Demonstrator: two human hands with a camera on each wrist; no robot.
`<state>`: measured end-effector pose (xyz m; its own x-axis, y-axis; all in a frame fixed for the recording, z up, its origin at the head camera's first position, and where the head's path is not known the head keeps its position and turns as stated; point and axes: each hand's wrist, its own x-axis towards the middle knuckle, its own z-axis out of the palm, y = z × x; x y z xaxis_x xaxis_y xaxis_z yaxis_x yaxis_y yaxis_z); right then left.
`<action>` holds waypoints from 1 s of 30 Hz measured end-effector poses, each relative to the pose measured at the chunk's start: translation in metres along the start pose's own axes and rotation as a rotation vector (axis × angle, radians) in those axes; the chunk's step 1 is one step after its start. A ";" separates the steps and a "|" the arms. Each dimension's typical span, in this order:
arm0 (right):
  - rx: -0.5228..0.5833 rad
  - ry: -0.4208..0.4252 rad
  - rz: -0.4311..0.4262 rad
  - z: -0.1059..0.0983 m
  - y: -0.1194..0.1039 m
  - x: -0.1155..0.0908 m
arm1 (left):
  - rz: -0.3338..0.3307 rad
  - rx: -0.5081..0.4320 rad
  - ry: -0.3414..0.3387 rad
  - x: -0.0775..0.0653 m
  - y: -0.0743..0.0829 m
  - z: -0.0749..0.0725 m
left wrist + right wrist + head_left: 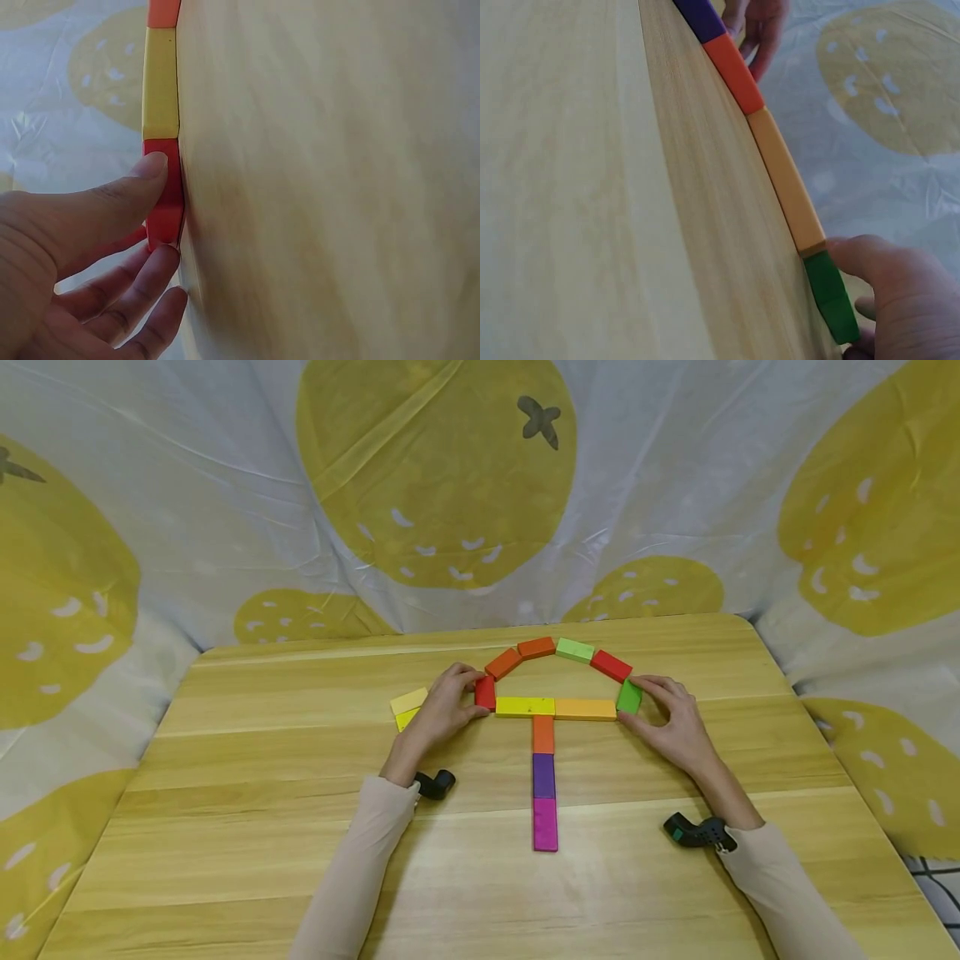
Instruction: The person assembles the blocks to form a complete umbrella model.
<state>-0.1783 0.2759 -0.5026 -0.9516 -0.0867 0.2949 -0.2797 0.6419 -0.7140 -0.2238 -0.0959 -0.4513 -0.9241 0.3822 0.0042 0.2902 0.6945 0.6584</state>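
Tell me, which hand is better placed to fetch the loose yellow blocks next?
Probably the left hand: the loose yellow blocks lie beside it, while the right hand is across the arch.

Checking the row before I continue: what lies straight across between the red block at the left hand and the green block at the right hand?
The head view shows a yellow block and a light orange block, laid end to end.

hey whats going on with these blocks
Someone is handling an arch of blocks on a wooden table. The left hand pinches the red block at one end, the right hand the green block at the other. Below, a yellow block and a light orange block form a straight bar, with a three-block stem. Two other yellow blocks lie apart, beside the left hand.
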 end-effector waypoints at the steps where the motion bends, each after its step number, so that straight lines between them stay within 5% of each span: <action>1: -0.001 -0.003 -0.004 0.000 0.000 0.000 | 0.000 0.001 0.000 0.000 0.000 0.000; 18: 0.016 -0.022 -0.020 -0.001 0.003 0.001 | -0.013 -0.038 -0.019 -0.002 0.000 -0.004; 30: 0.088 -0.126 -0.049 -0.004 0.011 0.025 | -0.009 -0.099 -0.044 -0.001 -0.006 -0.008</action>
<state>-0.2048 0.2836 -0.5009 -0.9435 -0.2147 0.2524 -0.3308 0.5657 -0.7554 -0.2268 -0.1052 -0.4490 -0.9142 0.4039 -0.0335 0.2539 0.6352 0.7294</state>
